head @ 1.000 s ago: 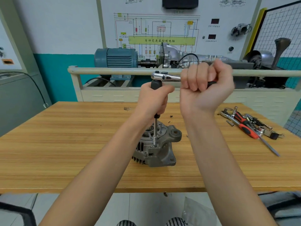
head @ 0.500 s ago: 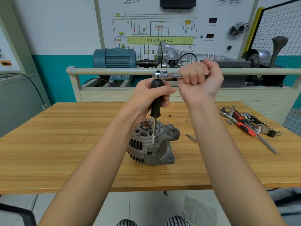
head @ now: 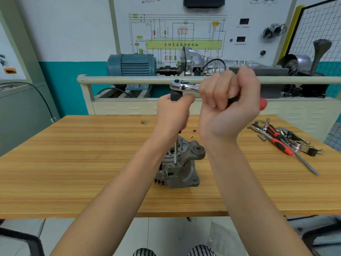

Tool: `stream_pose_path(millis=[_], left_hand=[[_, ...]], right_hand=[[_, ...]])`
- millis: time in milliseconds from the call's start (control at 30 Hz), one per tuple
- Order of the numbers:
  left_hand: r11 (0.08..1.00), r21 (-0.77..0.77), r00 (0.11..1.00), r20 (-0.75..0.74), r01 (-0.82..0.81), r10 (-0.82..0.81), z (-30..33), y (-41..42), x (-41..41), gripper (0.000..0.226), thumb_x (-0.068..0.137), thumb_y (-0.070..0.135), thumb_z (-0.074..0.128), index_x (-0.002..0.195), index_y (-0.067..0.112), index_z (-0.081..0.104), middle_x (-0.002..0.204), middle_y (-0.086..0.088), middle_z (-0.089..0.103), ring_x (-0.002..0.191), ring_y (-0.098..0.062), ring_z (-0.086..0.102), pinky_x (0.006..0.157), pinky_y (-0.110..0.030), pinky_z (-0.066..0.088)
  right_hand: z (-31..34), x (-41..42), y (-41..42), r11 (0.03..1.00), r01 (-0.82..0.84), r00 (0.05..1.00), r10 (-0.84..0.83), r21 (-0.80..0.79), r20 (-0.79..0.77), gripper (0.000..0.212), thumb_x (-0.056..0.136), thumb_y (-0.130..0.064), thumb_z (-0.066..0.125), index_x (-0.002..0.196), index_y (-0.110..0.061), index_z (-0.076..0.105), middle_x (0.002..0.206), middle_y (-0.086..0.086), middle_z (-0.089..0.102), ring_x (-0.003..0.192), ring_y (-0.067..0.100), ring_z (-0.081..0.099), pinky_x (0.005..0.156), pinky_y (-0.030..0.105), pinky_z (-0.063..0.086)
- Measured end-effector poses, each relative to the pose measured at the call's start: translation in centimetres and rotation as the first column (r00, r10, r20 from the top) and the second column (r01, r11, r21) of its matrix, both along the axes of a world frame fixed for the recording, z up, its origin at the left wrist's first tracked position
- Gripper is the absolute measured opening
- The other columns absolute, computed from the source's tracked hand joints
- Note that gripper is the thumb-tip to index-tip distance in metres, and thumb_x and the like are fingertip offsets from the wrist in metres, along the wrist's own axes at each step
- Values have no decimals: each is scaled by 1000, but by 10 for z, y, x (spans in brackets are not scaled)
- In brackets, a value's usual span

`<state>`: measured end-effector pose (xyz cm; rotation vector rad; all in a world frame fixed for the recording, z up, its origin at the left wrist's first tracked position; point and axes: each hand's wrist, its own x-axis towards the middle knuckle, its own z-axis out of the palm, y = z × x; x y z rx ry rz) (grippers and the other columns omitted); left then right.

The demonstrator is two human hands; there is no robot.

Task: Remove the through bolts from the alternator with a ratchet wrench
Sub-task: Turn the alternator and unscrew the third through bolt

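gripping ratchet wrench [head: 184,87] over alternator [head: 181,169]

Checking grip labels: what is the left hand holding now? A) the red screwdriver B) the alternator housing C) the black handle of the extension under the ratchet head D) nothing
C: the left hand grips the black handle directly below the ratchet wrench, above the alternator.

Wooden workbench [head: 73,163], white-and-teal wall [head: 73,43], wiring-diagram panel [head: 177,34], blue electric motor [head: 132,64], cream rail [head: 129,79], light tiled floor [head: 166,235].
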<state>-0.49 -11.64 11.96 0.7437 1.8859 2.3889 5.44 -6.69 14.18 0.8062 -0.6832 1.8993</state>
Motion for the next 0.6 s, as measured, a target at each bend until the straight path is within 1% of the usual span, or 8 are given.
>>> stream_pose_path(millis=[67, 133, 233, 300, 367, 433, 533, 600], left_hand=[[995, -8, 994, -50, -95, 94, -1, 3, 2, 36, 84, -2, 53, 58, 14, 34, 54, -5, 30, 49, -18, 24, 45, -23, 21], [993, -7, 990, -76, -117, 116, -3, 3, 3, 34, 85, -1, 54, 59, 14, 37, 58, -5, 31, 53, -17, 26, 47, -25, 22], [1000, -23, 998, -59, 20, -21, -3, -5, 1, 38, 83, -4, 55, 56, 14, 37, 47, -1, 31, 40, -13, 23, 40, -19, 21], [991, -54, 988, -84, 123, -127, -2, -12, -2, 39, 82, -4, 60, 54, 15, 40, 43, 1, 36, 39, -14, 28, 40, -20, 27], [976, -65, 968, -131, 209, -216, 2, -17, -3, 32, 81, 0, 64, 56, 13, 49, 47, -1, 46, 43, -17, 40, 45, -23, 39], [956, -31, 946, -138, 293, -294, 6, -19, -4, 22, 82, 1, 63, 63, 10, 55, 52, -3, 52, 46, -18, 49, 50, -25, 46], [944, -65, 939, -109, 322, -328, 11, -16, -5, 36, 86, 1, 61, 55, 15, 51, 46, -1, 46, 38, -16, 38, 41, -22, 35], [944, -89, 943, -68, 318, -324, 11, -14, -6, 50, 88, 5, 60, 45, 21, 40, 38, 3, 33, 32, -12, 24, 38, -18, 22]], right_hand=[[-6, 3, -14, 957, 280, 954, -268, 82, -131, 29, 80, 3, 41, 65, -22, 40, 44, -7, 28, 39, 9, 23, 46, 27, 20], [-9, 3, -19, 922, 366, 923, -342, 124, -175, 27, 80, 0, 40, 68, -24, 42, 47, -8, 32, 40, 8, 25, 47, 25, 22], [-5, 2, -6, 987, 138, 983, -126, 82, -132, 32, 79, -1, 43, 55, -21, 41, 39, -6, 30, 37, 8, 22, 45, 25, 19], [0, 1, 11, 996, -89, 996, 89, 11, 3, 41, 85, -5, 38, 45, -18, 36, 35, -6, 27, 35, 10, 18, 42, 25, 18], [7, -5, 29, 946, -296, 942, 312, -133, 124, 45, 85, -9, 37, 41, -18, 33, 34, -5, 23, 32, 11, 17, 39, 22, 20], [12, -14, 42, 848, -442, 846, 502, -291, 178, 42, 82, -11, 38, 40, -17, 32, 33, -4, 21, 29, 11, 18, 37, 20, 18], [17, -28, 50, 741, -528, 737, 643, -415, 209, 48, 89, -13, 35, 41, -15, 30, 33, -4, 20, 27, 11, 18, 38, 19, 14], [18, -30, 49, 732, -532, 732, 650, -426, 203, 49, 89, -13, 35, 41, -16, 30, 33, -4, 20, 27, 11, 18, 38, 19, 14]])
